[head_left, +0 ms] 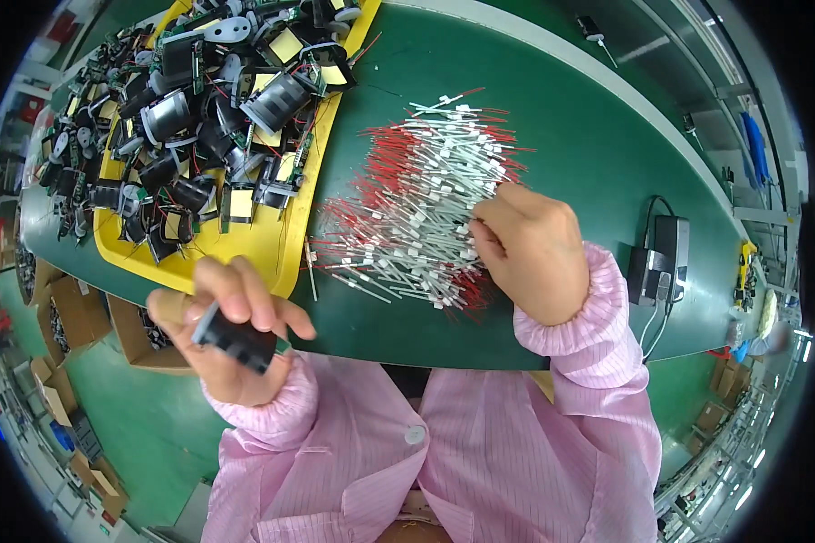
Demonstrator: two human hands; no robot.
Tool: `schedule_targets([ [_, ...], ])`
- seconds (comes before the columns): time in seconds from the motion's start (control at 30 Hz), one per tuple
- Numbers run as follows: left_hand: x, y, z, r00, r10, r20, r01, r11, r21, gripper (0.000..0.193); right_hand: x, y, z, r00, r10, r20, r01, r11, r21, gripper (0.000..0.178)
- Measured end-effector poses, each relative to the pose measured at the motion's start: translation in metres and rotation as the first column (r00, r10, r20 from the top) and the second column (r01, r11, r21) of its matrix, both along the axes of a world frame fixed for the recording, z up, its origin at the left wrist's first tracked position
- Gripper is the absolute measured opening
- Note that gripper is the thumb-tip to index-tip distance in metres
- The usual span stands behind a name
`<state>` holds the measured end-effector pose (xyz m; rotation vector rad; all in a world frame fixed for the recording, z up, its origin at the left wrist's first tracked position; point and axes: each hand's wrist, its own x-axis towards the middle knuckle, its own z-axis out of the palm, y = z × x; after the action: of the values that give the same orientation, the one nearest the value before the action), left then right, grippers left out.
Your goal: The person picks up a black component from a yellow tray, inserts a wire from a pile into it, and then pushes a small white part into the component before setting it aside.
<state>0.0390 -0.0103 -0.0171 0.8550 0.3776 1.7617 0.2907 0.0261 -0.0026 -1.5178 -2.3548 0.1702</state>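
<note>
My left hand [231,330] is closed around a small black cylindrical part with a grey end cap [235,339], held above the table's near edge by the yellow tray. At the right side of a heap of short white-and-red wire leads with white connectors [426,208], my right hand [534,249] has its fingertips pinched together against the leads. Whatever lies between those fingertips is hidden. The yellow tray [294,244] is piled with similar black cylindrical parts [167,118], with wires, small green boards and pale yellow pads among them.
More black parts [68,154] lie left of the tray on the green table [570,118]. Black power adapters [666,258] with cables sit at the right. Cardboard boxes [77,312] stand on the floor at the left. A metal rail [534,36] edges the far side.
</note>
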Motion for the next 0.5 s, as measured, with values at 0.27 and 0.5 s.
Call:
schedule_targets([
  [0.27,0.019,-0.009,0.007,0.909,-0.276,-0.312,0.128,0.899,-0.42,0.02,0.01,-0.022,0.043,0.323,-0.52,-0.79,-0.305,0.733,-0.608,0.009],
  [0.5,0.034,-0.002,0.04,0.633,-0.685,-0.361,0.517,0.721,-0.462,0.01,0.003,-0.029,0.022,0.121,-0.078,-0.99,-0.622,0.771,-0.137,0.014],
])
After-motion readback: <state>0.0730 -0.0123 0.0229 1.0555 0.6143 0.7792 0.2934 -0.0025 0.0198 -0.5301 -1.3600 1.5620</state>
